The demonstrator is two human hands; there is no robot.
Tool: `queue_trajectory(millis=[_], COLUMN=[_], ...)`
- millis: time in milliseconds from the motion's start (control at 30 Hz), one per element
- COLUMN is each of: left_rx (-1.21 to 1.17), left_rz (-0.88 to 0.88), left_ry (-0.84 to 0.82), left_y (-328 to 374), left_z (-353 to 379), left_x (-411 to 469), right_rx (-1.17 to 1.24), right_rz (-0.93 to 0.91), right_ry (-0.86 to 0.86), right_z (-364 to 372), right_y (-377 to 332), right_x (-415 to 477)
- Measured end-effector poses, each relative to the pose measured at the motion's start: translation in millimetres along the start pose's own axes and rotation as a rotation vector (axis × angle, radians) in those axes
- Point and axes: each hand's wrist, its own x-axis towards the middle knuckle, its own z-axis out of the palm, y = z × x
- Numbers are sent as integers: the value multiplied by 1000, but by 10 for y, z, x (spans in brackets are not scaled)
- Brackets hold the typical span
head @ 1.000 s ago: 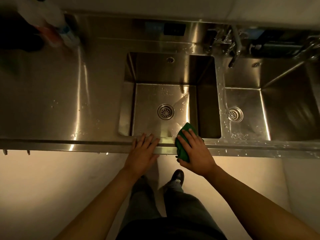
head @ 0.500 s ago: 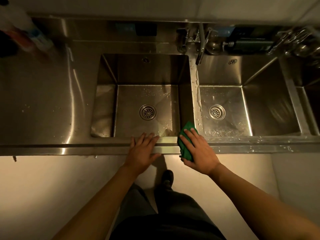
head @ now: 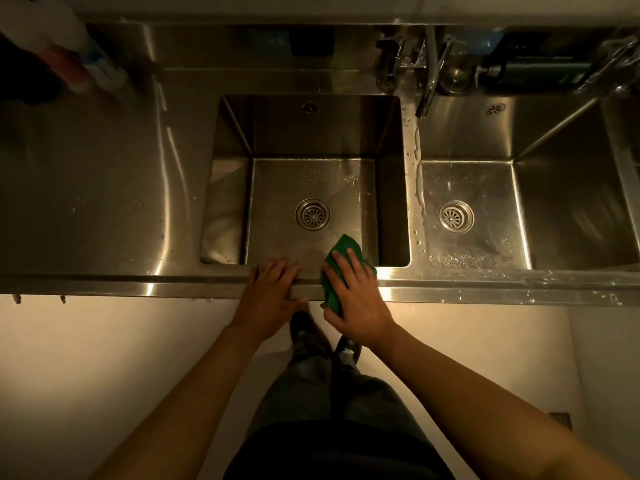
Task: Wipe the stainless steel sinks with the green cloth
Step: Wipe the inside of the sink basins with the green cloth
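Surface: a stainless steel counter [head: 104, 185] is running from side to side under dim, warm light, its front rim [head: 173, 284] catching the glare.
Right hand: the right hand [head: 358, 297] is lying flat on the green cloth [head: 343, 247], fingers straight and slightly spread, pressing it onto the rim rather than clenching it.
Left hand: the left hand [head: 270, 294] is resting just beside it, palm down, fingers straight over the same rim, bracing and holding nothing.
Cloth: it is draping over the front rim, its upper corner hanging into the left sink [head: 311, 140].
Step in hand: probably wiping the rim in front of the left sink.
Doing it well: pressure should be going through the whole palm, with strokes running along the rim and overlapping, and the cloth wrapping both top and outer face.
Left to do: droplets are sitting on the divider [head: 414, 161] and the floor of the right sink [head: 485, 140], so both likely need wiping.
Further out: a faucet [head: 429, 91] is hanging over the divider, a blurred bottle [head: 93, 64] is standing far left, and pale floor [head: 104, 358] is showing below.
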Motion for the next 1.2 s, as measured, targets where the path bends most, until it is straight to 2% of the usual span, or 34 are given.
queue_trajectory(millis=[133,267,367,500,667,900,1200], left_rx=[-17,-56,-128,-154,-168,-100,-9], left_rz=[-30,23,54,136,226,310,184], left_ry=[-8,30,29,-4,-57,-94,-133], left_y=[-189,-191,-117,65,434,811,912], left_z=[-44,-83,-133,-187,-203,8,235], left_x=[-6,93,233,416,567,714,724], right_rx=[45,110,153,162,122,18,46], right_rz=[-65,-34,26,102,350,628,626], right_ry=[-14,-4,27,206,335,214,191], right_z=[-15,-145,-289,-459,-581,-348,-185], right_y=[-141,-170,-181,-44,275,602,715], right_x=[119,65,19,-131,-462,-548,-346])
